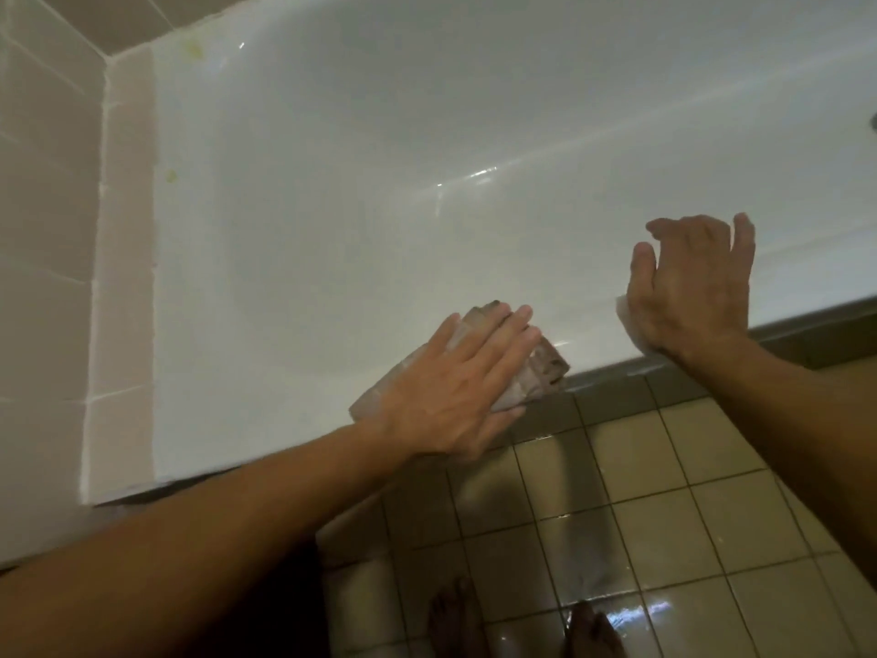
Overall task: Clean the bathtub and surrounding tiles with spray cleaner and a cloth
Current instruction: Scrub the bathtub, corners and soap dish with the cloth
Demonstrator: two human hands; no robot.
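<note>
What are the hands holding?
The left hand presses flat on the middle of a folded cloth on the bathtub rim. The right hand holds nothing.

white glossy bathtub (427, 135) with two faint yellow-green marks (192, 49) near its left end. folded cloth (545, 368), pale pinkish beige with brown smudges. wall tiles (42, 182), pale pink with whitish grout. floor tiles (664, 505), beige-olive squares in a regular grid with dark grout lines, shiny with light reflections.
</note>
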